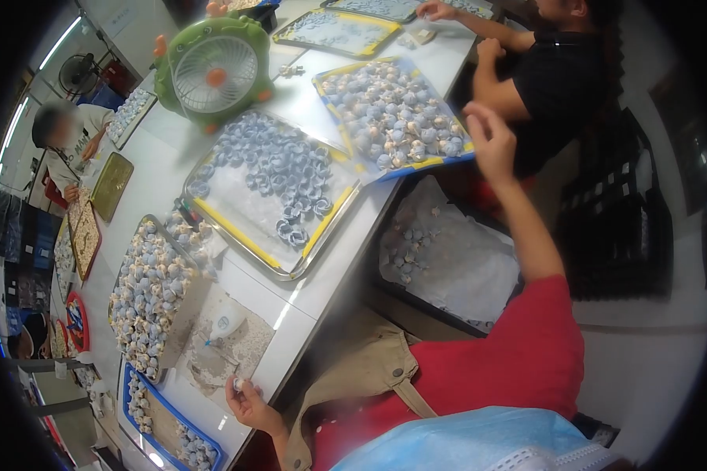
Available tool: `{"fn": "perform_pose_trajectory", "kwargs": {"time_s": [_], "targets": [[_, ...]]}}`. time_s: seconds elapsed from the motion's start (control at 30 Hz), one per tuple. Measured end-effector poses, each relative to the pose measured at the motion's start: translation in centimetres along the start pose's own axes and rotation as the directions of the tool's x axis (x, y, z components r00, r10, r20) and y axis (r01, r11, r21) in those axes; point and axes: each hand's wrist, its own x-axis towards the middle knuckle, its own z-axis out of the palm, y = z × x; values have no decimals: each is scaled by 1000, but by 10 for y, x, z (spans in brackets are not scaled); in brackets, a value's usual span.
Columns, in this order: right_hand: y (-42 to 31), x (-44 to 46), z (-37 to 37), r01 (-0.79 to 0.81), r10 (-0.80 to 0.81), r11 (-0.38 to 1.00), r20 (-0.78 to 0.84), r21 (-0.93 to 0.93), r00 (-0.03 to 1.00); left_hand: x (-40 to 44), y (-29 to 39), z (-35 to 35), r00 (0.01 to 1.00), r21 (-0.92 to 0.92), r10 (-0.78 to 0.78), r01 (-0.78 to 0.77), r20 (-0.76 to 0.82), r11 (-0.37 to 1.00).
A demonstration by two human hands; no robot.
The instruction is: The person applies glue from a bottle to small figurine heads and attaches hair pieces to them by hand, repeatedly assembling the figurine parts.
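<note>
My left hand (250,408) is at the table's near edge, its thumb and fingers pinched on a small pale blue-grey piece (238,384). Beside it, a white squeeze bottle with a blue tip (226,323) lies on a stained board (251,349). My right hand (492,147) is raised at the near corner of a tray with a blue and yellow rim (428,164), fingers loosely bent and apart, with nothing visible in them. That tray is heaped with round blue-grey and beige pieces (393,110). A metal tray (291,275) between my hands holds blue cup-shaped pieces (287,169).
A green fan (212,67) stands beyond the trays. A heaped tray (151,294) and a blue tray (126,392) lie to the left. Below the table edge is a black, paper-lined crate (463,259) with several pieces. A co-worker in black (554,86) sits at right, another person (67,149) across.
</note>
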Motion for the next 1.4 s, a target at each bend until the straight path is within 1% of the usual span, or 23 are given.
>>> {"fn": "perform_pose_trajectory", "kwargs": {"time_s": [0.03, 0.07, 0.1, 0.13, 0.17, 0.23, 0.3, 0.33, 0.4, 0.43, 0.5, 0.53, 0.6, 0.63, 0.7, 0.8, 0.93, 1.0, 1.03, 1.1, 1.13, 1.2, 1.4], "targets": [[-19, -10, 3, -12, 10, 999, 29, 44, 1000, 0, 1, -1, 1000, 3, 7, -7, -1, 1000], [-38, -22, 5, 22, -28, 998, 110, 57, 994, -1, 0, -4, 1000, 14, 2, -2, 1, 1000], [-55, -38, 13, -26, 1, 987, 153, 161, 988, -1, -1, -7, 1000, 26, -3, 3, 3, 1000], [-69, -48, 21, 43, -82, 976, 180, 212, 980, 0, -2, -7, 1000, 31, -1, 1, 1, 1000], [-73, -58, 28, 161, -209, 957, 188, 242, 960, -3, -1, -7, 1000, 8, -2, 2, -1, 1000], [-90, -73, 40, 178, -275, 920, 250, 350, 928, -7, 1, -6, 1000, -18, 1, -1, -3, 1000], [-101, -92, 56, 139, -274, 905, 302, 402, 913, -7, 1, -9, 1000, -40, -16, 15, -7, 999], [-108, -100, 63, 139, -276, 904, 303, 405, 912, -6, -1, -12, 1000, -40, -17, 16, -10, 999], [-119, -111, 73, 10, -222, 875, 381, 485, 897, -6, -3, -14, 1000, -51, -10, 11, 23, 999], [-122, -116, 79, 8, -221, 875, 384, 485, 897, -6, -3, -14, 1000, -49, -12, 13, 23, 999], [-127, -125, 91, 32, -237, 841, 315, 541, 919, -5, -4, -12, 1000, -42, 5, -4, 9, 999], [-129, -128, 95, 29, -236, 841, 318, 540, 918, -4, -4, -11, 1000, -40, 3, -2, 10, 999], [-133, -133, 101, -65, -191, 807, 364, 587, 912, -3, -3, -10, 1000, -43, -10, 10, -7, 999], [-135, -135, 104, -64, -192, 808, 366, 585, 911, -2, -4, -10, 1000, -45, -13, 12, -7, 999], [-138, -140, 111, -176, -121, 783, 424, 597, 897, 0, -7, -12, 1000, -11, -15, 15, -2, 1000], [-143, -145, 119, -211, -102, 790, 464, 575, 880, 2, -4, -7, 999, -29, -2, 1, -41, 1000], [-153, -142, 120, -237, -68, 796, 471, 557, 880, 6, -5, -8, 1000, -3, -7, 7, -8, 1000], [-156, -142, 122, -254, -15, 763, 409, 594, 912, 8, -5, -7, 1000, 4, -7, 7, -20, 1000], [-156, -143, 124, -253, -15, 763, 409, 594, 912, 9, -4, -7, 1000, 4, -7, 7, -21, 1000], [-156, -145, 130, -220, -9, 739, 335, 637, 942, 10, -2, -5, 1000, -15, -19, 19, -23, 1000], [-155, -145, 132, -219, -8, 740, 334, 636, 943, 11, -1, -5, 1000, -16, -19, 18, -21, 1000], [-153, -146, 134, -285, 26, 733, 394, 617, 919, 11, 1, -5, 999, -11, -31, 31, -6, 999], [-150, -150, 132, -253, 20, 757, 365, 603, 931, 6, -1, -3, 999, 0, -26, 26, -21, 1000]]}}
